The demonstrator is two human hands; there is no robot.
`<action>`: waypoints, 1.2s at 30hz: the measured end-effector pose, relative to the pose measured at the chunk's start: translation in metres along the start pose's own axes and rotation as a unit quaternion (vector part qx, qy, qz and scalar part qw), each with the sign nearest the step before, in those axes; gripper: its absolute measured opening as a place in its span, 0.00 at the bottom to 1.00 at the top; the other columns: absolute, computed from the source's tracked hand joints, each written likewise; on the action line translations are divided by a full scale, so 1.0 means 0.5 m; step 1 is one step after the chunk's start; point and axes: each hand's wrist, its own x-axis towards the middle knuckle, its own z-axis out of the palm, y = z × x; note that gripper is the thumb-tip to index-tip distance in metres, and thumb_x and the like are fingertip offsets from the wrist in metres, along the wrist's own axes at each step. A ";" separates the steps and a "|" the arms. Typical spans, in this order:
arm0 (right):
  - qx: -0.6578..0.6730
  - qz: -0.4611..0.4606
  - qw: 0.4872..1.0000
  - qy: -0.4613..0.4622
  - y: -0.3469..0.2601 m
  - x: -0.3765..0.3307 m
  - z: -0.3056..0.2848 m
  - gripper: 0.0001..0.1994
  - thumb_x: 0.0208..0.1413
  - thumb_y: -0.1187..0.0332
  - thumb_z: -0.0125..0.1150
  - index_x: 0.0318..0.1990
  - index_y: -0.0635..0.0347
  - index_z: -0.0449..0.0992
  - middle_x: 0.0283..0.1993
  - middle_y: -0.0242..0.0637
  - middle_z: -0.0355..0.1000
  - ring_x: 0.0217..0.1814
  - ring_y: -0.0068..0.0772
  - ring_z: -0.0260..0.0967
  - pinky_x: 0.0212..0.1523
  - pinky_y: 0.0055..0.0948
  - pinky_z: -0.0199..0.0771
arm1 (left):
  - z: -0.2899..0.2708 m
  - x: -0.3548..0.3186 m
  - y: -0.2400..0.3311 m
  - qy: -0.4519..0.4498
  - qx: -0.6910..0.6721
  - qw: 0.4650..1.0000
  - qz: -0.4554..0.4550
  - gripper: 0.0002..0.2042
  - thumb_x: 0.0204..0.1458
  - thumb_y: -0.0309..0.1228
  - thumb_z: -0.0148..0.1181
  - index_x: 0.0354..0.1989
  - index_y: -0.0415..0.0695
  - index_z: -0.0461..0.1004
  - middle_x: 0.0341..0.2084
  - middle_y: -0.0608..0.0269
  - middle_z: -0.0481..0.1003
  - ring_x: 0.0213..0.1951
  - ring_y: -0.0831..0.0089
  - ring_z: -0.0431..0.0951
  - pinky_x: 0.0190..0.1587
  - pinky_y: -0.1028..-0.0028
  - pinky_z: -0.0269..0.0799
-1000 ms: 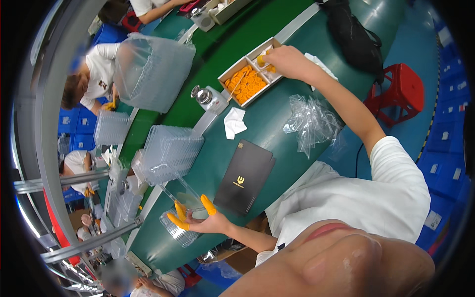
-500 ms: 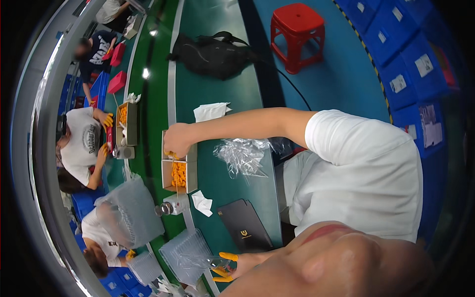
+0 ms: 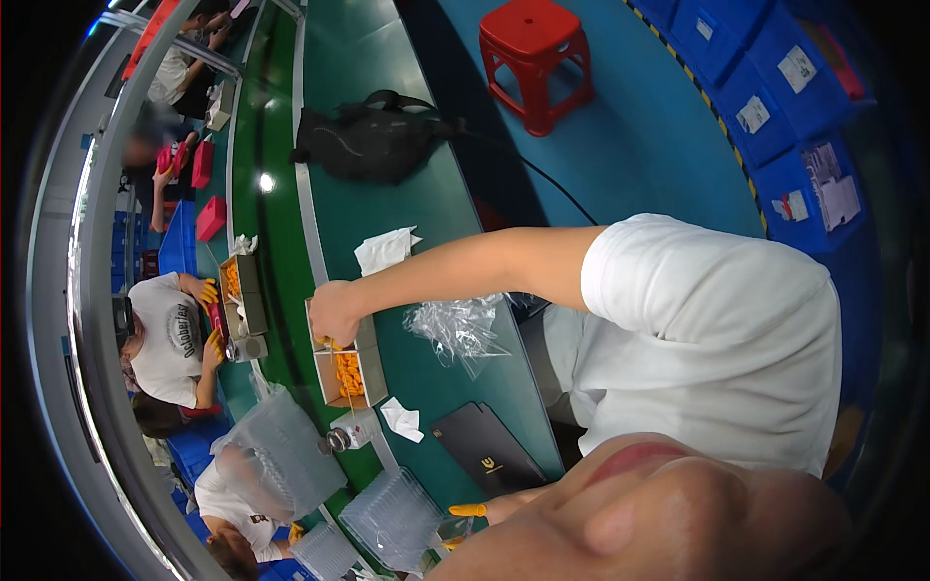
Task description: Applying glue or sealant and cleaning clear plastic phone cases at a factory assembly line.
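Note:
My right hand [image 3: 334,312], its arm stretched across the bench, is curled over the far compartment of an open cardboard box [image 3: 374,376]. A bit of yellow shows at its fingertips; what they pinch is hidden. The box's near compartment holds small orange-yellow pieces [image 3: 350,376]. At the lower edge my left hand [image 3: 494,509] is partly hidden, with yellow finger covers on its fingertips. Between those fingers is a clear plastic piece [image 3: 455,529]. Beside that hand are a stack of clear plastic trays [image 3: 392,520] and a flat black folder [image 3: 489,447].
Crumpled clear bags [image 3: 460,329], white tissues [image 3: 386,252] and a black bag [image 3: 373,137] lie on the green bench. A small dispenser [image 3: 354,430] stands by the box. Co-workers [image 3: 170,324] sit across the green belt. A red stool [image 3: 536,63] and blue bins [image 3: 765,97] stand to the right.
The view has shifted, so the bench things sit a little lower. My left hand and its clear piece are now more covered at the lower edge. My right hand stays over the box.

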 end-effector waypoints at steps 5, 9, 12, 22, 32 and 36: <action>0.001 -0.006 1.000 0.031 0.017 -0.003 0.009 0.14 0.41 0.60 0.54 0.37 0.48 0.80 0.34 0.41 0.76 0.39 0.45 0.75 0.36 0.41 0.75 | -0.008 -0.002 -0.022 0.102 0.157 0.981 -0.040 0.48 0.39 0.35 0.75 0.63 0.29 0.47 0.46 0.45 0.70 0.49 0.54 0.73 0.52 0.59 0.69; -0.050 0.022 0.998 -0.028 0.004 0.002 0.000 0.16 0.46 0.56 0.54 0.41 0.49 0.79 0.38 0.42 0.77 0.42 0.44 0.75 0.40 0.41 0.75 | -0.010 -0.021 -0.045 0.130 0.051 0.979 -0.150 0.44 0.42 0.42 0.72 0.63 0.34 0.53 0.51 0.52 0.69 0.49 0.59 0.71 0.47 0.65 0.64; -0.041 0.003 0.999 -0.022 -0.030 0.013 0.000 0.16 0.45 0.57 0.54 0.40 0.50 0.79 0.36 0.43 0.77 0.40 0.46 0.75 0.40 0.42 0.75 | -0.034 -0.023 -0.040 0.148 0.011 0.968 -0.202 0.45 0.39 0.36 0.75 0.63 0.33 0.53 0.52 0.52 0.69 0.50 0.58 0.71 0.50 0.65 0.61; -0.019 0.023 0.999 -0.036 -0.013 0.015 0.005 0.15 0.41 0.65 0.59 0.40 0.54 0.79 0.37 0.46 0.76 0.42 0.47 0.74 0.42 0.41 0.75 | -0.036 -0.030 -0.026 0.152 -0.002 0.965 -0.212 0.45 0.36 0.34 0.76 0.62 0.33 0.54 0.52 0.54 0.69 0.50 0.60 0.70 0.50 0.67 0.60; -0.005 -0.045 0.911 0.410 0.135 0.049 -0.240 0.14 0.47 0.56 0.63 0.35 0.55 0.79 0.33 0.44 0.73 0.37 0.47 0.71 0.38 0.41 0.71 | -0.028 -0.026 -0.028 0.157 0.003 0.966 -0.207 0.46 0.34 0.34 0.76 0.62 0.33 0.54 0.51 0.55 0.69 0.50 0.60 0.71 0.50 0.67 0.60; 0.068 0.067 0.793 0.602 0.314 0.128 -0.560 0.14 0.49 0.58 0.61 0.34 0.61 0.78 0.32 0.50 0.75 0.36 0.48 0.74 0.37 0.40 0.72 | -0.025 -0.021 -0.022 0.147 0.041 0.966 -0.209 0.46 0.34 0.34 0.76 0.62 0.33 0.53 0.52 0.53 0.69 0.50 0.60 0.71 0.51 0.67 0.60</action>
